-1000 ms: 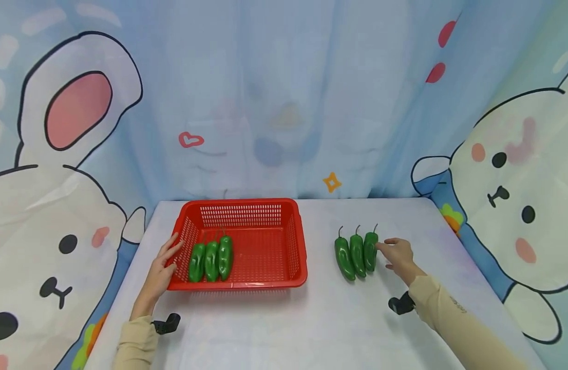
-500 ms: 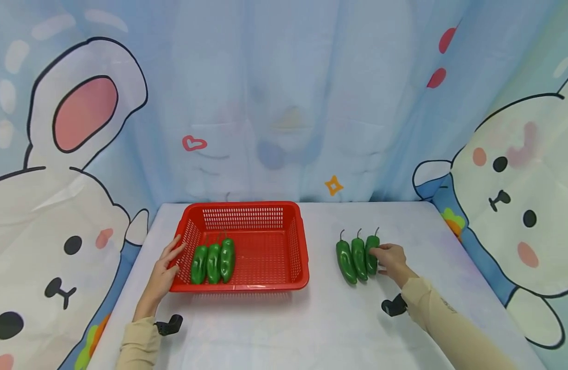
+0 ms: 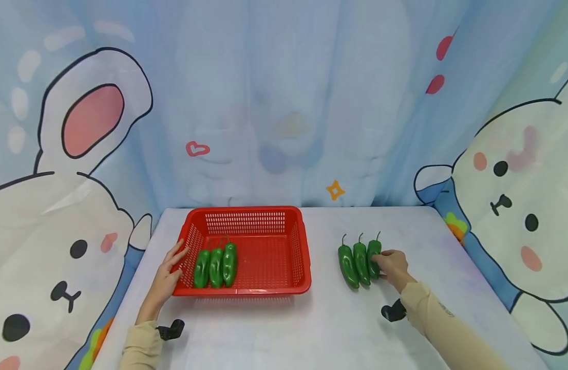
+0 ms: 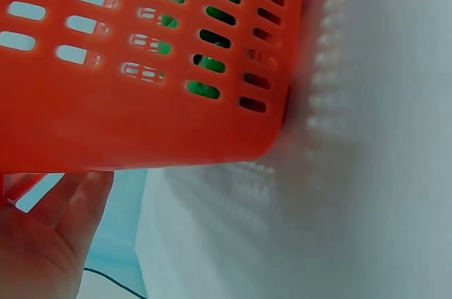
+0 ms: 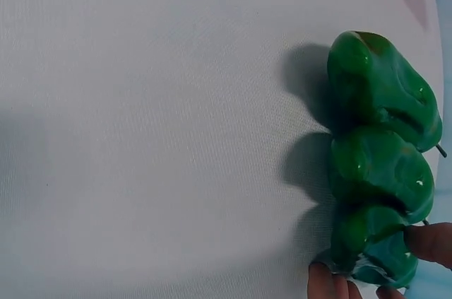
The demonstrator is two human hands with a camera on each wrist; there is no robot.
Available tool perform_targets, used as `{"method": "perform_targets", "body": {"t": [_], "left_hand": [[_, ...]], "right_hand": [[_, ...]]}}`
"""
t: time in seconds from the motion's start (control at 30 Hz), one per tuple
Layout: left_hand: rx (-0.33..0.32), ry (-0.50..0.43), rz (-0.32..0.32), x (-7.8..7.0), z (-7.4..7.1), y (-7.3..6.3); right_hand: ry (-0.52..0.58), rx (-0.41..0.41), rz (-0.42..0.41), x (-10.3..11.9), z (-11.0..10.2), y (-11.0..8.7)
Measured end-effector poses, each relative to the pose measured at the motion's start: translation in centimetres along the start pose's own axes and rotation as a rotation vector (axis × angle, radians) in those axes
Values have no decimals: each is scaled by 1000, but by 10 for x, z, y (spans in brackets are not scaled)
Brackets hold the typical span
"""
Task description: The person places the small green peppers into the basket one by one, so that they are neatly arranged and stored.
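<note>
A red plastic basket holds three green chili peppers side by side at its left end. At its left wall, my left hand grips the rim; in the left wrist view, part of this hand shows below the rim, other fingers hidden. To the right of the basket, three more green chili peppers lie in a row on the table. My right hand holds the rightmost green chili pepper. In the right wrist view, thumb and fingers are on either side of it.
A white cloth covers the table. Behind it hangs a pale blue curtain with cartoon rabbits at both sides. Black wrist-camera mounts stick out from both sleeves.
My right hand has moved left onto the rightmost chili pepper, its fingers closing about it. The left hand stays at the basket rim. The whole head view has shifted slightly downward.
</note>
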State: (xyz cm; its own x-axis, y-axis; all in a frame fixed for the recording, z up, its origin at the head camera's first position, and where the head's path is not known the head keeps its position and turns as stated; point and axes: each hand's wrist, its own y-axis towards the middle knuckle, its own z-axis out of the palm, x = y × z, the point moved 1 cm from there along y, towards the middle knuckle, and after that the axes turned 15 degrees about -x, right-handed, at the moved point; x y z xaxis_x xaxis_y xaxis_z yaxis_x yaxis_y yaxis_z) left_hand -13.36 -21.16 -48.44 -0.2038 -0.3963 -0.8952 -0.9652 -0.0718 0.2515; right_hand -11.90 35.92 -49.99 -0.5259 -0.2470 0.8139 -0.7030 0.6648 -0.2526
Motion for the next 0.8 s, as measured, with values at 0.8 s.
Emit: {"method": "perform_targets", "body": {"t": [0.8], "left_hand": [[12, -21, -9, -8, 2, -1]], "right_hand": [[-138, -128, -106, -3, 7, -2]]}}
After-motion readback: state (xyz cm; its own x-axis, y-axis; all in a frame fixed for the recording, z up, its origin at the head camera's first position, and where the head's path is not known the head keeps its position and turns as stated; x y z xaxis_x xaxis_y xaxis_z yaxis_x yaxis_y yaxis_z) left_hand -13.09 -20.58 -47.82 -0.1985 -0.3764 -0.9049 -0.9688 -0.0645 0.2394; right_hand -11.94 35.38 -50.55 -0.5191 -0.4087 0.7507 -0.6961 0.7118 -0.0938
